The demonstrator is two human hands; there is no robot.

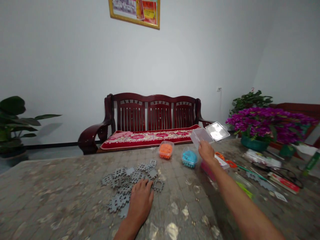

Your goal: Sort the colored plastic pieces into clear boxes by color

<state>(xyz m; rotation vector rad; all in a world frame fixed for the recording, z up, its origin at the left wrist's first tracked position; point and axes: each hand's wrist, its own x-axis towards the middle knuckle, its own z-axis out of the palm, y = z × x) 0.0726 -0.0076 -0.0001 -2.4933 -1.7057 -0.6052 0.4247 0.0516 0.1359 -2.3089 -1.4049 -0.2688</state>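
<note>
My left hand (142, 197) lies palm down at the near edge of a loose pile of grey toothed plastic building pieces (121, 181), fingers stretched out. By its fingertips is a square grey piece with a round hole (158, 185). My right hand (207, 151) is closed on a clear plastic box (200, 136), holding it tilted above the table; its clear lid (217, 131) hangs open to the right. No pieces show inside that box. Left of my right hand stand a clear tub of blue pieces (189, 158) and a clear tub of orange pieces (165, 150). My forearm partly covers a pink container (208, 170).
On the table's (62, 193) right side lie orange pieces (231, 163), a clear container with yellow-green pieces (243, 189), a red-and-white box (283, 182) and dark cables. A purple flower pot (255, 143) stands behind them. A wooden bench (160, 113) is beyond the table.
</note>
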